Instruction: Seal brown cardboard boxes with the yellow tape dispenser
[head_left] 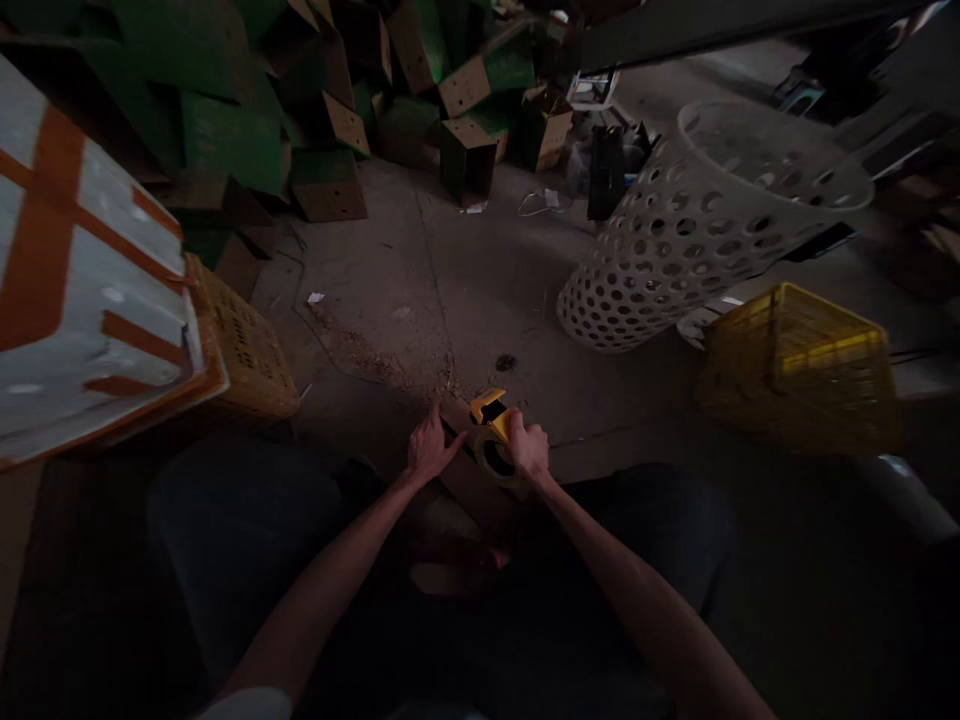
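Observation:
A yellow tape dispenser with a roll of brown tape is gripped in my right hand, low in the middle of the view. It rests against a small brown cardboard box held between my knees. My left hand lies on the box's top just left of the dispenser, fingers pressed down and pointing toward the tape.
A heap of green and brown cartons fills the back left. A white perforated basket lies tipped at the right, with a yellow crate below it. A white and orange stack and a tan basket stand at the left.

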